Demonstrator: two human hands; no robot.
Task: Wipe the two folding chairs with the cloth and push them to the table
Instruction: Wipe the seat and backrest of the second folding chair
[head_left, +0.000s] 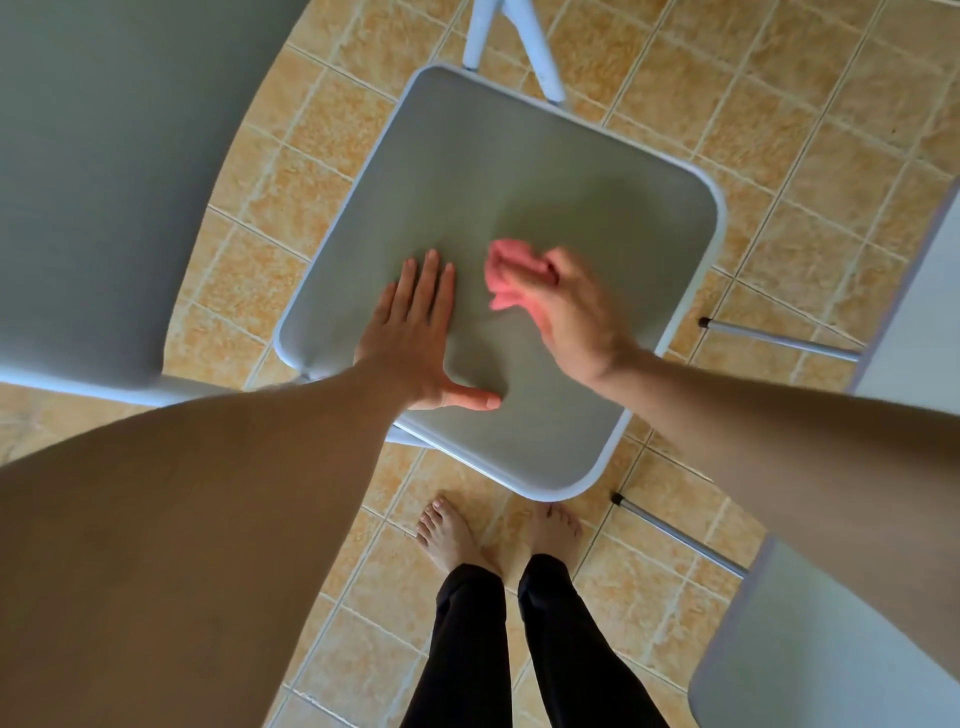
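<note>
My left hand (415, 343) lies flat, fingers (431, 280) straight, near the left edge of the grey, pale-rimmed folding chair seat (519, 171). At mid-seat I see the bunched, motion-blurred pink cloth (511, 275), gripped by my right hand (576, 317).

blurred, bunched pink cloth (511, 275) on the grey folding chair seat (493, 171).
</note>
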